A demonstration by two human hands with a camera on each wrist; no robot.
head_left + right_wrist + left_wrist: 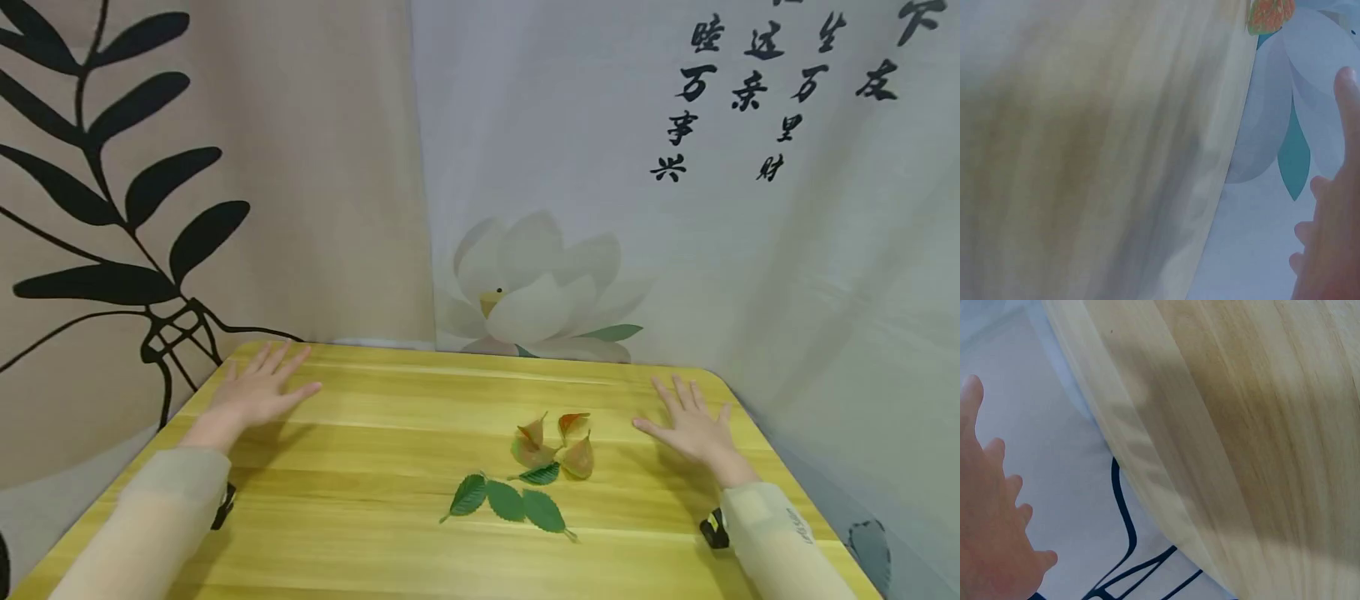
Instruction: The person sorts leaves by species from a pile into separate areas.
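Reading the yellow, wood-grained tabletop [360, 500] as a clock face, with twelve at the far edge. At ten o'clock, the bare left hand [258, 392], back upward, fingers spread wide and thumb held out toward the centre, gripping nothing. At two o'clock, the bare right hand [693, 429], likewise splayed, thumb pointing inward, gripping nothing. Both apparently raised over the wood, with shadows cast on it apart from the skin; spread thumb and fingers visible in both wrist views too.

Between the hands, nearer to the right one, just off centre toward two o'clock: a small cluster of curled, pointed, petal-like orange-and-green pieces [579, 458], tips turned mostly upward, lying close together. Hard to count exactly because of overlaps. At the cluster's six o'clock, just beside it, a flat, oval, dark green leaf with toothed edges [540, 474]. Below that, toward four o'clock of the table's centre, a close row of three similar green leaves [506, 500], the outer two with stems pointing to seven and four o'clock.

On both forearms, pale cream long sleeves [787, 542], with a small black device [714, 529] at each wrist. Beyond the table, a pale cloth backdrop [322, 167], printed with a black leafy branch [97, 283] at ten o'clock, a pale lotus flower [540, 283] near twelve and black brush-style characters [810, 83] at one.
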